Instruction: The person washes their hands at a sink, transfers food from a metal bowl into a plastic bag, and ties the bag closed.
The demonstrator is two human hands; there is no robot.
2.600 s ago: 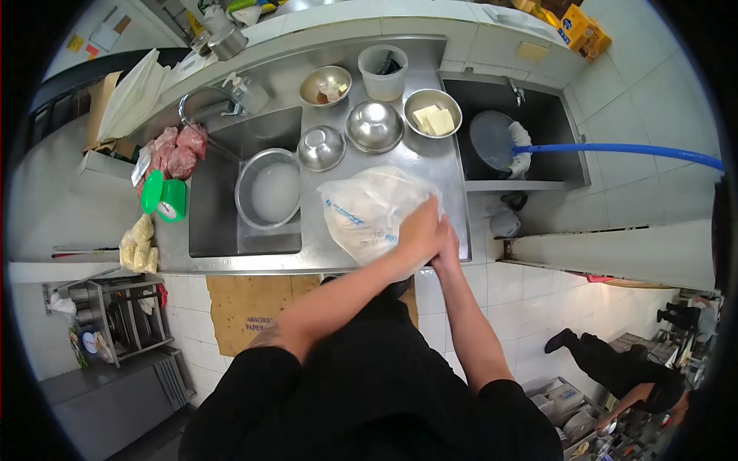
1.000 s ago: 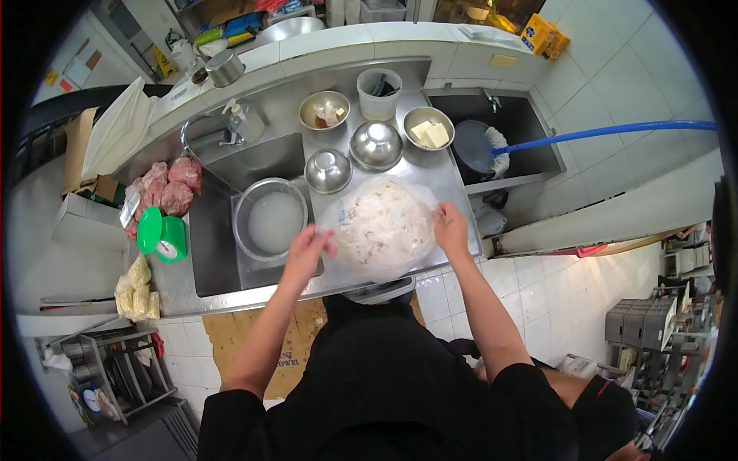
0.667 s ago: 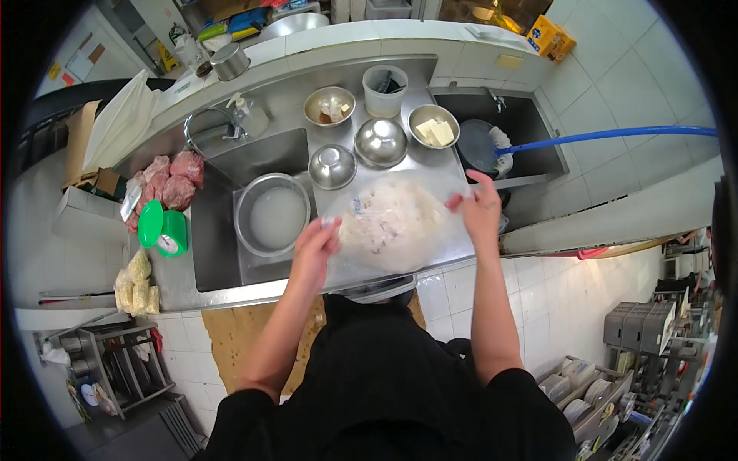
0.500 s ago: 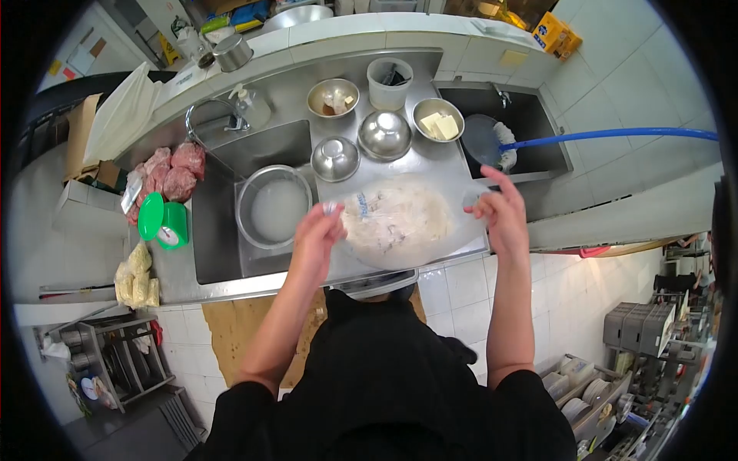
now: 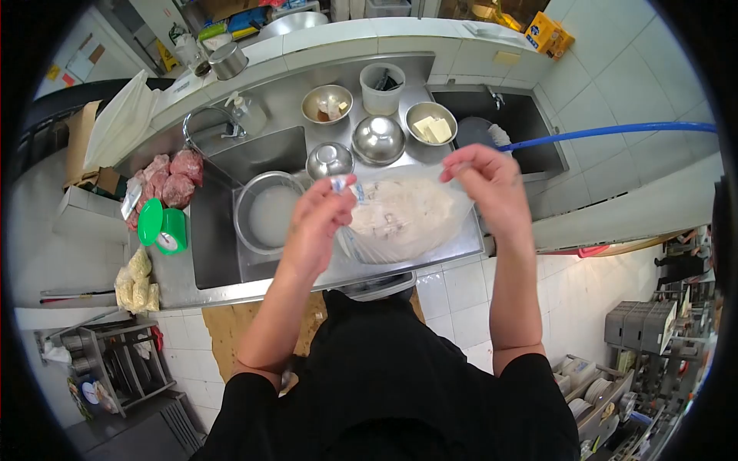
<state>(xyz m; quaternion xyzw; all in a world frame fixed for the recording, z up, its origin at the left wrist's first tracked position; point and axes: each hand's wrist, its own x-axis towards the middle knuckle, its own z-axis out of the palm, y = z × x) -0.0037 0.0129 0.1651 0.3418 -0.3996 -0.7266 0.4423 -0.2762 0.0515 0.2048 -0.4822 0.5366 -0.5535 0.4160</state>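
A clear plastic bag (image 5: 403, 211) with pale, whitish contents and blue print lies on the steel counter (image 5: 450, 247). My left hand (image 5: 319, 219) is closed on the bag's left edge, by the blue print. At the bag's upper right, my right hand (image 5: 492, 188) pinches the thin plastic and lifts it a little. Just behind the bag are a small upturned steel bowl (image 5: 330, 161) and a larger upturned one (image 5: 378, 139).
A sink (image 5: 211, 253) at the left holds a round container (image 5: 269, 211) of cloudy liquid. Bagged meat (image 5: 177, 190) and a green scale (image 5: 171, 230) stand farther left. Behind are a bowl of pale blocks (image 5: 431, 124) and a white bucket (image 5: 382, 88). A blue hose (image 5: 607, 132) enters the right sink.
My right hand has closed from spread fingers into a pinch on the bag's plastic. The bag's right side is now pulled up. My left hand has risen slightly.
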